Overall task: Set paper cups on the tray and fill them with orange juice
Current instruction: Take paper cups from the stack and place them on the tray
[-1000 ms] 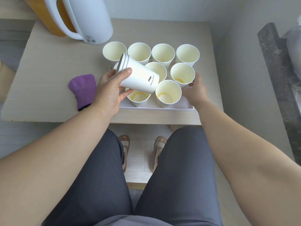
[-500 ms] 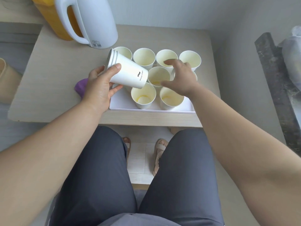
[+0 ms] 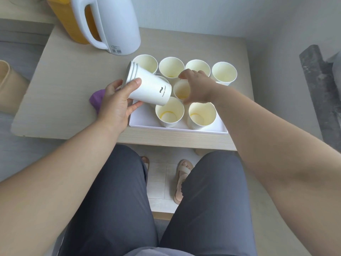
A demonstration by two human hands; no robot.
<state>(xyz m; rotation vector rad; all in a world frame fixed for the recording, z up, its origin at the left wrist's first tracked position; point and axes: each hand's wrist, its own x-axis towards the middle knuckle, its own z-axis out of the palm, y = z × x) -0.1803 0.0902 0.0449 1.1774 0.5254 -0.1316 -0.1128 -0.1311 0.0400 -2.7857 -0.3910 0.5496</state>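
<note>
A white tray (image 3: 142, 117) on the low wooden table (image 3: 60, 93) carries several upright paper cups, some with a trace of orange juice at the bottom, such as the two front cups (image 3: 169, 111) (image 3: 202, 115). My left hand (image 3: 116, 106) grips a stack of nested paper cups (image 3: 149, 87), tilted on its side over the tray's left part. My right hand (image 3: 199, 87) reaches over the tray's middle, its fingers and thumb curled round the rim of the middle cup (image 3: 180, 90). A white jug of orange juice (image 3: 118, 24) stands at the back left.
A purple cloth (image 3: 96, 98) lies on the table left of the tray, partly behind my left hand. A beige container (image 3: 9, 84) sits off the table's left side. A dark stone ledge (image 3: 317, 89) runs along the right. My knees are under the table's front edge.
My right hand left the tray's right edge and moved over the middle cup, closing round its rim. My left hand with the cup stack shifted slightly left and back.
</note>
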